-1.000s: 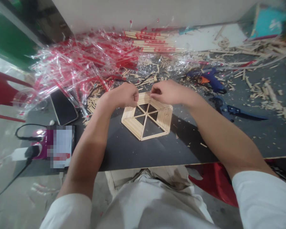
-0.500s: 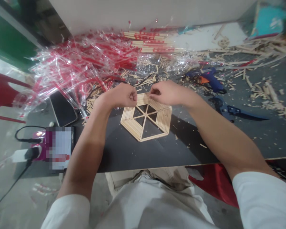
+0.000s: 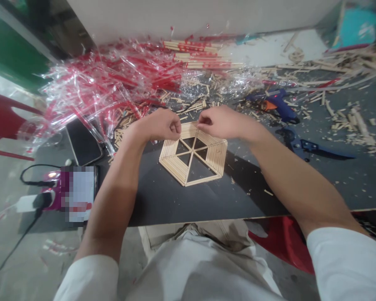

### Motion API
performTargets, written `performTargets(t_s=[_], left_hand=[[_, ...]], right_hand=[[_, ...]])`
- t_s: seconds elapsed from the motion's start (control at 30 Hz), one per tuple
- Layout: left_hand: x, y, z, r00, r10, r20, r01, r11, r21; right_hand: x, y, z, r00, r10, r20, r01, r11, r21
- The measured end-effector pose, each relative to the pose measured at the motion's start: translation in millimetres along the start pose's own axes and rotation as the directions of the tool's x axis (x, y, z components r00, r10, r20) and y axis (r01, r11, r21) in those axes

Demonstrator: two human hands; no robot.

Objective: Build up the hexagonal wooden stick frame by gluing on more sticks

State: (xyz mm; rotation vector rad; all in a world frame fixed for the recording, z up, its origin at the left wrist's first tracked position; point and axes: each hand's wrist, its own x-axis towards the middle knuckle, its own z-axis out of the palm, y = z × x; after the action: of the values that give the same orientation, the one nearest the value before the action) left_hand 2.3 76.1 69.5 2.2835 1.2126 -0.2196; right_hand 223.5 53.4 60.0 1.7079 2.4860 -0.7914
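Observation:
A flat hexagonal frame of pale wooden sticks lies on the dark table, with spokes crossing at its middle. Rows of sticks fill most of its wedges; the near wedge has only an outer edge. My left hand is closed at the far left corner of the frame, fingertips pressed together. At the far right corner my right hand pinches with thumb and forefinger. Both hands touch or nearly touch the far row of sticks. The fingers hide whatever lies between them.
Red and clear plastic wrappers heap up behind, beside bundled chopsticks. A blue glue gun and blue-handled pruning shears lie right, among stick scraps. Left are a dark phone, a lit-screen device and a purple power adapter.
Both hands stay closed in the same places at the frame's far edge. The whole view has shifted very slightly.

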Motion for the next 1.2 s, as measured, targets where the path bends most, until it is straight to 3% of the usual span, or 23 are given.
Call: performTargets(t_s=[0.33, 1.2], left_hand=[[4, -9, 4.5, 1.0, 0.01, -0.011, -0.01, 1.0, -0.016], [-1, -6, 1.6, 1.0, 0.019, -0.024, -0.02, 0.999, -0.041]], right_hand=[[1, 0, 2, 1.0, 0.0, -0.013, 0.0, 1.0, -0.018], [1, -2, 1, 1.0, 0.006, 0.0, -0.006, 0.999, -0.046]])
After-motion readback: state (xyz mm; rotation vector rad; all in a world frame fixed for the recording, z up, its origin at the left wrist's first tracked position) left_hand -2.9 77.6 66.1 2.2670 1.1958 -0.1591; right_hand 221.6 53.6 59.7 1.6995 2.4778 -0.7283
